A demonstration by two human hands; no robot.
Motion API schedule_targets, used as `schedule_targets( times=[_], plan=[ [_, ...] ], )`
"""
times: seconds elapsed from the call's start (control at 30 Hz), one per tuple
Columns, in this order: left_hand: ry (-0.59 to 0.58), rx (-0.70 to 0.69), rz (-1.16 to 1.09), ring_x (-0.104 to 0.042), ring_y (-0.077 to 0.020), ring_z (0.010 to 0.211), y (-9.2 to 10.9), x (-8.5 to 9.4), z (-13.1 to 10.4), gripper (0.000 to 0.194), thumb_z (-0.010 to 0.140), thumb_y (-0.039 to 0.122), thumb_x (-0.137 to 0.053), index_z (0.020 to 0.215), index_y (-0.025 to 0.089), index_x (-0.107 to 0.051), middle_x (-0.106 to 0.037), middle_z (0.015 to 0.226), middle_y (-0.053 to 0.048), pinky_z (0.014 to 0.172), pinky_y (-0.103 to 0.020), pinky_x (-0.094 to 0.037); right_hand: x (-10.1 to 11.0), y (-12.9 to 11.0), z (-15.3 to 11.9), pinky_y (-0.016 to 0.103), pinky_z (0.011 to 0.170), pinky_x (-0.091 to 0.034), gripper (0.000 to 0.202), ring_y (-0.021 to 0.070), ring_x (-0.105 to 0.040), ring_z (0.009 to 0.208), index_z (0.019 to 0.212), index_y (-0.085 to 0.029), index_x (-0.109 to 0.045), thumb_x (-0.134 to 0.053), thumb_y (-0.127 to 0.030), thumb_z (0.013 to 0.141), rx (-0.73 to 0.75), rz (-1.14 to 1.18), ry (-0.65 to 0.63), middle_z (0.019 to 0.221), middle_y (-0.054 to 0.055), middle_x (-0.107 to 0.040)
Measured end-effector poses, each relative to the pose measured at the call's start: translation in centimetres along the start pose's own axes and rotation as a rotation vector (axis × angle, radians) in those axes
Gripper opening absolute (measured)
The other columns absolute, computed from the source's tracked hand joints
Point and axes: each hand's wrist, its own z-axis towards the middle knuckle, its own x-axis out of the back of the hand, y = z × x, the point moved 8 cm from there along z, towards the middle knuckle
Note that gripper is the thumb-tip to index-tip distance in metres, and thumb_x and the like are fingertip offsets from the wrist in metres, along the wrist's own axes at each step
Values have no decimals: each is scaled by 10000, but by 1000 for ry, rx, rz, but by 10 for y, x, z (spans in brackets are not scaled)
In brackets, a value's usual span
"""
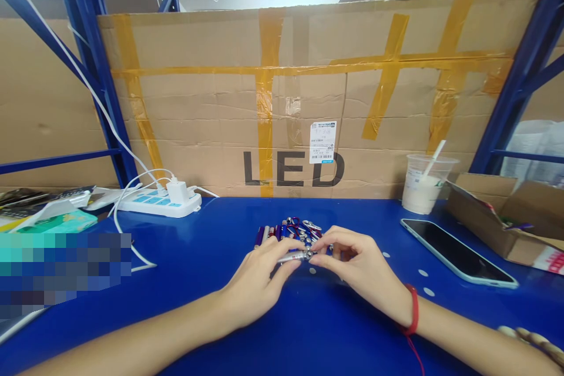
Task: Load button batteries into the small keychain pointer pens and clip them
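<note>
My left hand (259,276) is closed in a pinch around a slim silver metal tube (291,257), about the size of a keychain penlight, lying level between thumb and fingers. My right hand (352,255), with a red cord on its wrist, pinches the right end of the same tube, where a small shiny metal part shows. Exactly what those right fingertips grip is too small to make out. Just behind both hands lies a pile of similar tubes (261,236) in purple, silver and red, with metal clips among them, partly hidden by the fingers.
Small white discs (423,273) dot the blue table (282,329). To the right are a phone (458,252), a plastic cup with a straw (422,188) and an open cardboard box (489,217). A power strip (154,202) with cables sits left. Taped cardboard (198,111) stands behind.
</note>
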Motion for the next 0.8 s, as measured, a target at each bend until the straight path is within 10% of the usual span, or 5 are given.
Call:
schedule_targets(
  times=[0.8],
  plan=[
    [-42,-113,31,-537,-156,932,7,-4,-2,245,903,275,-370,1077,241,-540,-620,1016,-23,908,-311,-423,-9,13,0,215,464,-356,273,90,-431,511,617,-167,-698,-700,-439,642,-108,-3,-110,575,7,-577]
  ],
)
